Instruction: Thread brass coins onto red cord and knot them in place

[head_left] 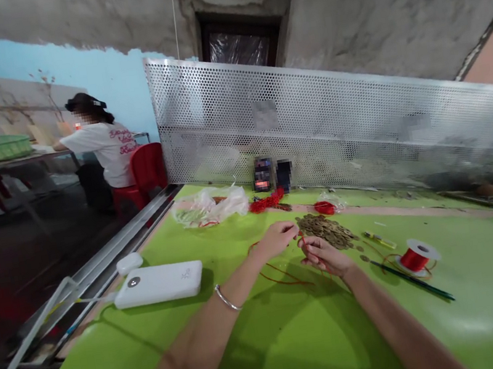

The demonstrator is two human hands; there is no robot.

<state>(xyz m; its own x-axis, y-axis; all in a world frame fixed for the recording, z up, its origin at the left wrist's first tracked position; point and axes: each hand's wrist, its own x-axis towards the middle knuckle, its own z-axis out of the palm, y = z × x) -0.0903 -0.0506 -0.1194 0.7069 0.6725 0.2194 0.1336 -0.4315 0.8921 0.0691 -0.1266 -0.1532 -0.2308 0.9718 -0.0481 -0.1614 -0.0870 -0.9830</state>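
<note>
My left hand (279, 236) is closed in a pinch on a thin red cord (285, 280), whose loose length trails over the green table. Close beside it, my right hand (323, 254) is also closed on the cord, with the fingertips of both hands nearly meeting. A small part of the cord shows between them; any knot or small piece there is too fine to make out. Just behind the hands lies a heap of bronze-coloured coins (326, 231). To the right stand a spool of red thread (415, 259), a dark green pen-like stick (414, 280) and a yellow cutter-like tool (381, 240).
A white power bank (159, 284) with a cable and a small white case (129, 263) sit at left. Behind are a plastic bag (213, 207), red cord bundles (268, 202) and a perforated metal screen (319, 110). Another person (102, 142) sits at a separate table.
</note>
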